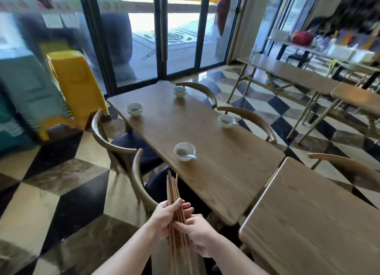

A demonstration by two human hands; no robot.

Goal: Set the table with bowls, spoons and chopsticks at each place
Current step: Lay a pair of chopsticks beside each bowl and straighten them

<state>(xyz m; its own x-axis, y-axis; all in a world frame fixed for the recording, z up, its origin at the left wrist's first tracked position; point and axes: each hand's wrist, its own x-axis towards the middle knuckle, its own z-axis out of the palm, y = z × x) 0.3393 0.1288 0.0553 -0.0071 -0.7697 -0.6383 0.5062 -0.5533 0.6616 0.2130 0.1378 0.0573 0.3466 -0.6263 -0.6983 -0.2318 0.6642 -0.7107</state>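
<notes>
- So, both hands are hovering off the near end of the long table [216, 182]. They're over the floor and not touching the wood.
- The left hand [164, 215] is curling its fingers round the chopsticks [172, 190], a whole bundle with its far ends pointing toward the table. The right hand [198, 231] is pinching the same bundle a bit lower with bent fingers and thumb.
- The nearest chair [138, 178] is standing right under the bundle, with its curved back just beside the table's left edge. A second left chair [98, 129] is sitting farther along that side.
- Two right chairs [249, 118] are tucking in along the opposite edge.
- A second table [308, 223] is sitting just beside the long one on the right, with only a thin gap running between them.
- The roomiest stretch is looking like the chequered floor [61, 192] on the left.
- Four white bowls are sitting on the long table, each with a spoon leaning in it. The near left bowl [184, 150] is showing its spoon [192, 156] most clearly.
- The near right bowl [225, 120], the far left bowl [134, 108] and the far right bowl [180, 91] are each sitting close to a side edge, well apart from one another.
- Past the table, glass doors [144, 38] are letting in daylight. Stacked yellow stools [76, 79] are standing at the left, and more tables [298, 75] are lining the right side, though it's blurry over there.
</notes>
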